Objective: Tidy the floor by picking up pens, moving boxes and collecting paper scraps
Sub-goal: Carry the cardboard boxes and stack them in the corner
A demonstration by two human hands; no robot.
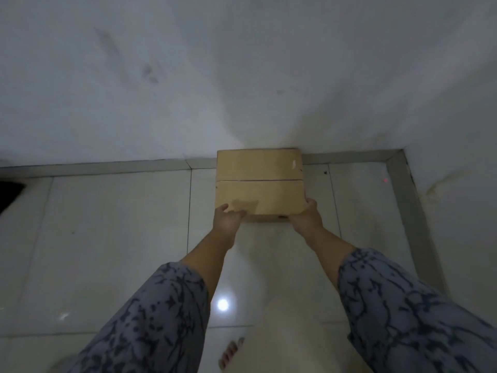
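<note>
In the head view, the cardboard box (259,181) is seen against the far wall (242,76), gripped at its near corners by the left hand (228,217) and right hand (306,215), and is best kept level and set flush on the tiled floor (107,238).

Box (260,181): plain brown cardboard, matt, smooth, w/ a small white scuff near its far right corner. Floor (107,238) under the box: pale glazed tile, glossy, reflecting a bright light spot. Wall (188,76) behind the box: matt grey-white paint, smudged w/ dark marks. Sleeves (150,319): soft printed cloth, grey-blue, matt.
</note>
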